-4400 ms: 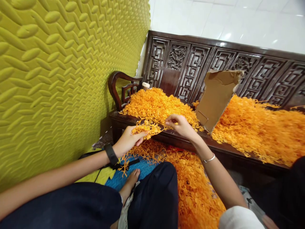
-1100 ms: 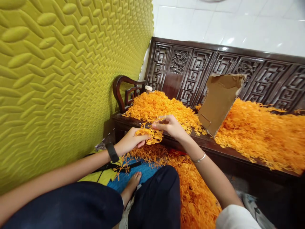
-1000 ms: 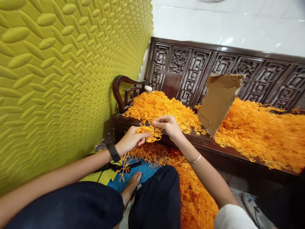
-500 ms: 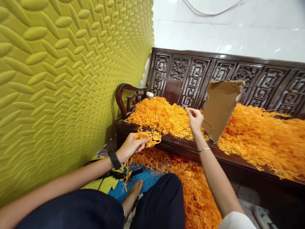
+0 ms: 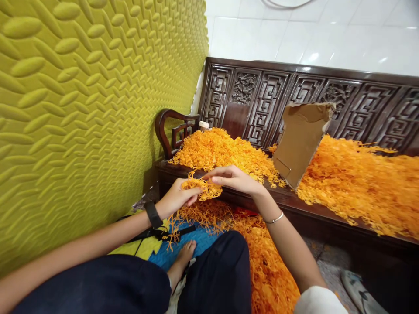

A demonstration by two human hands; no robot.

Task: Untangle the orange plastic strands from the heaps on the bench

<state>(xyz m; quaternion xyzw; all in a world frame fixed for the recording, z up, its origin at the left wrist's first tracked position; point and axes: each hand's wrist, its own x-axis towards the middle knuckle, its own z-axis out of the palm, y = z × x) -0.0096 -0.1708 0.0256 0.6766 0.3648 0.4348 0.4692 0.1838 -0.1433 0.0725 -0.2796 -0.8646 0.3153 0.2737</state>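
Note:
My left hand is closed around a clump of tangled orange plastic strands, thin and branching, with the thumb on top. Over the right edge of that clump reaches my right hand, its fingers stretched out and the thumb a little apart from them. The fingertips touch or nearly touch the strands; exact contact is hard to make out. Behind both hands, a heap of orange pieces lies on the dark wooden bench. More orange strands cover the floor between my legs and the bench.
An upright cardboard sheet stands between the near heap and a larger orange heap on the right. A yellow-green textured foam mat rises on the left. A white-lidded jar sits by the armrest. A shoe lies lower right.
My right hand has come from beside the bench heap down and left to the clump, its pinch now loosened. My left hand stays nearly in place, still holding the clump.

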